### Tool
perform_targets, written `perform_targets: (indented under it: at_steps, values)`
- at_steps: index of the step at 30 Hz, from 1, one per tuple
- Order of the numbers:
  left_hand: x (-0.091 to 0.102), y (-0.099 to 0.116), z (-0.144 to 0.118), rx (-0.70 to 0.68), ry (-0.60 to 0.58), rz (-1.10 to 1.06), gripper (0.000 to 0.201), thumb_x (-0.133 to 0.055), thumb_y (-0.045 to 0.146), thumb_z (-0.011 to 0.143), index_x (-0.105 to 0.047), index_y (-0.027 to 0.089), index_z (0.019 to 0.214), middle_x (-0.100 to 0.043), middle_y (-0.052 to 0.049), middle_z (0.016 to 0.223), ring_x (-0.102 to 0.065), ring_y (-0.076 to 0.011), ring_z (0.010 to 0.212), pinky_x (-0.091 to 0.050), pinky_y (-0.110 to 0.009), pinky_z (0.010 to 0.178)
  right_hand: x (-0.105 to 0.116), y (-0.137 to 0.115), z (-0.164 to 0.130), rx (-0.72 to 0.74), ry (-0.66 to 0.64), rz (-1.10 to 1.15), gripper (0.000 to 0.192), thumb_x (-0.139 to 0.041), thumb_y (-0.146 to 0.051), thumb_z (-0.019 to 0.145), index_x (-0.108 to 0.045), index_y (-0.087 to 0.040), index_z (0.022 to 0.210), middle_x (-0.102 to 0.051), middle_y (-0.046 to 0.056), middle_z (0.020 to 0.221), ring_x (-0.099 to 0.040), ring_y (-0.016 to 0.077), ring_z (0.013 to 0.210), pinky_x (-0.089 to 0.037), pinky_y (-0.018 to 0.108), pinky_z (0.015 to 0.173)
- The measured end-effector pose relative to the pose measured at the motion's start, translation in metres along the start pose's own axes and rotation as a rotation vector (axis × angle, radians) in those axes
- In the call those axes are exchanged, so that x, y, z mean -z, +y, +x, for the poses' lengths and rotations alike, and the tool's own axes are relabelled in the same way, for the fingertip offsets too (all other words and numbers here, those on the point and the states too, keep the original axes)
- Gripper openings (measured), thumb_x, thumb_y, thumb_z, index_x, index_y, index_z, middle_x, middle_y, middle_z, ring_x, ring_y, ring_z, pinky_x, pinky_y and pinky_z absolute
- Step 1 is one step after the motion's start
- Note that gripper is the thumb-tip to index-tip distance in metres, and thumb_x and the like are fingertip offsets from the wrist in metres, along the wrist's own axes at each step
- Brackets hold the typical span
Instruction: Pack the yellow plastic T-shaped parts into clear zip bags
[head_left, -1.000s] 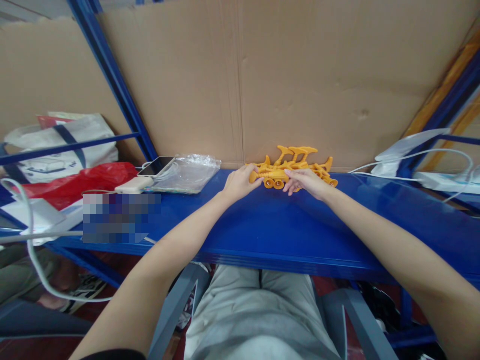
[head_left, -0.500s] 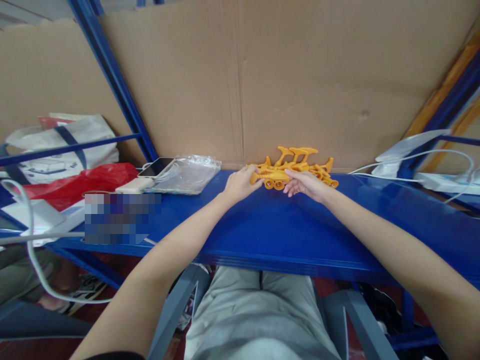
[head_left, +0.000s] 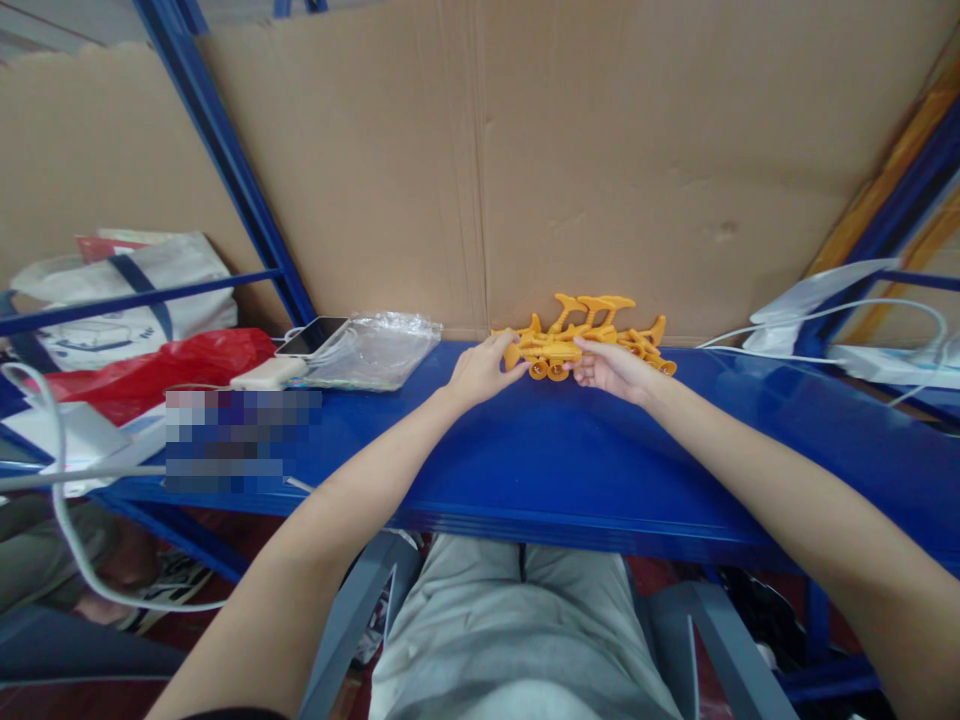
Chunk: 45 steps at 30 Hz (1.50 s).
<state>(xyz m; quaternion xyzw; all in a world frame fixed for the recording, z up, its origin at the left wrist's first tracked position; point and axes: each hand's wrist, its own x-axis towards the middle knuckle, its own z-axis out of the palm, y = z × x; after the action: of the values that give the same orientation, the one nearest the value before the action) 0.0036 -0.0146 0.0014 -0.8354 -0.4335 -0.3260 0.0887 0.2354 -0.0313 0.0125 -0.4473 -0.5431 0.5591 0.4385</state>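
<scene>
A cluster of orange plastic clips [head_left: 581,330] lies at the back of the blue shelf [head_left: 570,460], against the cardboard wall [head_left: 600,160]. My left hand [head_left: 480,368] grips the left end of one clip in the cluster. On its right side, my right hand [head_left: 611,368] pinches the same bunch with fingers and thumb. Both arms reach forward over the shelf from below.
A clear plastic bag [head_left: 375,345] and a phone [head_left: 311,333] on a white power bank [head_left: 268,372] lie left of my hands. Further left are a red bag [head_left: 150,365] and a white tote [head_left: 124,290]. White cables and a power strip [head_left: 885,360] sit at right.
My right hand has closed in slightly on the clips and its fingers have curled more. My left hand has barely shifted.
</scene>
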Motion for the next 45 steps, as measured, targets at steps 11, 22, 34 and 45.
perform_targets:
  at_steps: [11, 22, 34, 45]
  values:
    - [-0.003, -0.009, 0.002, 0.010, -0.058, -0.065, 0.046, -0.058, 0.028, 0.087, -0.049, 0.017, 0.131, -0.064, -0.011, 0.122, -0.064, -0.0237, 0.110, -0.053, -0.037, 0.091, 0.055, 0.008, 0.026, 0.571, 0.575, -0.431, 0.047, -0.061, -0.056, 0.082, -0.051, -0.023, 0.113, -0.069, 0.012, 0.109, -0.068, 0.0234, 0.089, -0.054, 0.038, 0.076]
    - [-0.014, -0.019, 0.002, -0.076, -0.174, -0.053, 0.027, -0.057, 0.027, 0.086, -0.064, 0.019, 0.111, -0.066, -0.009, 0.119, -0.065, -0.0221, 0.108, -0.053, -0.037, 0.093, 0.063, 0.025, 0.017, 0.561, 0.586, -1.448, 0.048, -0.043, -0.036, 0.092, -0.054, -0.012, 0.133, -0.068, 0.021, 0.116, -0.060, 0.0380, 0.110, -0.043, 0.055, 0.091]
    - [-0.017, -0.019, 0.003, -0.126, -0.235, -0.054, 0.020, -0.056, 0.026, 0.086, -0.068, 0.019, 0.101, -0.071, -0.008, 0.109, -0.067, -0.0229, 0.101, -0.053, -0.038, 0.091, 0.054, 0.025, 0.014, 0.453, 0.423, -1.573, 0.051, -0.035, -0.027, 0.092, -0.046, -0.007, 0.137, -0.063, 0.023, 0.128, -0.059, 0.0374, 0.117, -0.043, 0.053, 0.096]
    - [0.023, -0.019, 0.002, 0.113, -0.404, 0.265, 0.037, -0.059, 0.036, 0.086, -0.063, 0.018, 0.118, -0.064, -0.014, 0.124, -0.064, -0.0303, 0.111, -0.050, -0.041, 0.095, 0.061, 0.028, 0.018, 0.481, 0.408, -1.578, 0.054, -0.041, -0.025, 0.087, -0.044, -0.010, 0.138, -0.064, 0.022, 0.128, -0.061, 0.0379, 0.115, -0.045, 0.054, 0.095]
